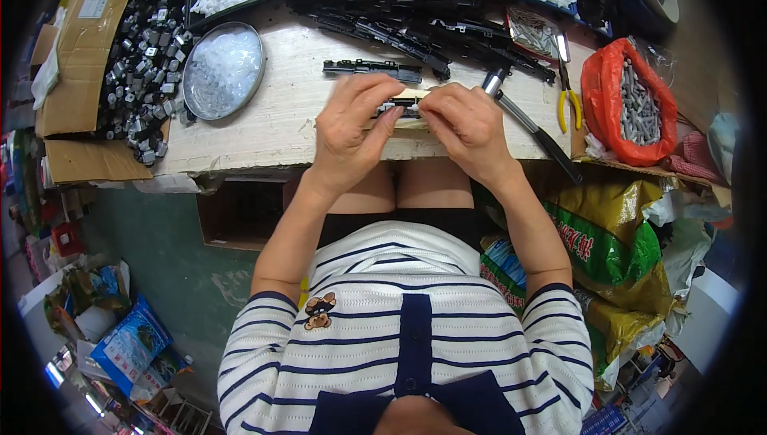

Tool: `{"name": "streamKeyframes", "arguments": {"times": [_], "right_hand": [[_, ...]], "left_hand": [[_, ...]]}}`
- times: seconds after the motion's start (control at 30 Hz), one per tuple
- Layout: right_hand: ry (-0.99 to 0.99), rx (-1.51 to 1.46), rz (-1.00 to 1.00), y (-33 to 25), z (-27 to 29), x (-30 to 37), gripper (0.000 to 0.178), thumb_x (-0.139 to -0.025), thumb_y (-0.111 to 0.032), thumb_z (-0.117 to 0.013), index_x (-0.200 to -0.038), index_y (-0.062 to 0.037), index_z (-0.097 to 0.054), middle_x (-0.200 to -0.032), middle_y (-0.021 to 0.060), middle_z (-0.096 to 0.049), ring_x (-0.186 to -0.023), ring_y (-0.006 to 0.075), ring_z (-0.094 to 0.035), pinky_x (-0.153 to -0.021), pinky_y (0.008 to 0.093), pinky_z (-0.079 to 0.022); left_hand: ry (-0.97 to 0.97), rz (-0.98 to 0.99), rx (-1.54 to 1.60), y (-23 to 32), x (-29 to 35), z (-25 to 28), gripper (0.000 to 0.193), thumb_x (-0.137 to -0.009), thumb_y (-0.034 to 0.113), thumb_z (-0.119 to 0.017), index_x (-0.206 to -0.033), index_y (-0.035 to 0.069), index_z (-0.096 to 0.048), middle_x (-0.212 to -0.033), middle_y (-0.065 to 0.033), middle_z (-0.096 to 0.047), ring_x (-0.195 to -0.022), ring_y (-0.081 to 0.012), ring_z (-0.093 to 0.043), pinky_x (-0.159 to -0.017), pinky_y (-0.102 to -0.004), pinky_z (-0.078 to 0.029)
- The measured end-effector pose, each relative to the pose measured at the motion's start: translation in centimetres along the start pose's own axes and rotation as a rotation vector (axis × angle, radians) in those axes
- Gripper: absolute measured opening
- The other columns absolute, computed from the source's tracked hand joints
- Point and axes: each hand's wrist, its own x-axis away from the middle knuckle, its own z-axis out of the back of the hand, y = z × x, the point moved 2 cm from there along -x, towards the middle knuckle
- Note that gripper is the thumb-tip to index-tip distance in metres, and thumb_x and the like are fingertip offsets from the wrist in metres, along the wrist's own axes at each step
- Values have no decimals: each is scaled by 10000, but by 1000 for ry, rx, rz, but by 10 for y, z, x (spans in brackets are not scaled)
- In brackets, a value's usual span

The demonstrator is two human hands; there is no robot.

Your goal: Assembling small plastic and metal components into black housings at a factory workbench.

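Head view: my right hand (pixel 467 122) pinches the right end of a small black part (pixel 407 105) with white bits on it, above the near edge of the table (pixel 284 119). My left hand (pixel 351 125) has its thumb against the left end and its index finger arched above; I cannot tell whether it grips. Just beyond lies a longer black assembly (pixel 371 71). A hammer (pixel 523 117) rests near my right hand, then pliers (pixel 569 103) and a red bag (pixel 593 87) of grey metal pieces. Farther left sits a round dish (pixel 254 67) of translucent pieces.
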Motion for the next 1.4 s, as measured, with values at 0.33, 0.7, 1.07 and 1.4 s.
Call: {"name": "streamKeyframes", "arguments": {"times": [0.33, 0.7, 1.07, 1.4], "right_hand": [[-131, 86, 70, 5, -18, -2, 125, -697, -113, -646, -820, -120, -625, -777, -10, -524, -783, 176, -477, -683, 338, -297], [-125, 18, -5, 14, -1, -4, 119, -720, -107, -637, -839, -103, -639, -787, 11, -521, -786, 185, -480, -682, 335, -279], [92, 542, -312, 114, 75, 1, 87, -754, -108, -620, -834, -109, -651, -825, 28, -571, -848, 215, -518, -695, 389, -321], [-6, 707, -355, 149, 80, -16, 78, -726, -116, -606, -785, -74, -636, -835, 67, -583, -898, 245, -501, -730, 439, -328]], "left_hand": [[-309, 125, -192, -18, 7, 0, 339, -652, 111, -715, -978, 66, -632, -1029, -65, -554, -1022, -245, -434, -896, -366, -328], [-446, 124, -262, -14, -15, -3, 259, -641, 140, -712, -871, 76, -610, -962, -47, -534, -942, -243, -434, -830, -353, -311], [-309, -212, -565, -15, -173, -114, 202, -715, 229, -666, -798, 47, -643, -785, -135, -597, -788, -316, -538, -695, -415, -409], [-173, -156, -628, -40, -232, -164, 198, -675, 195, -689, -774, 31, -637, -792, -172, -612, -756, -348, -590, -655, -434, -457]]}}
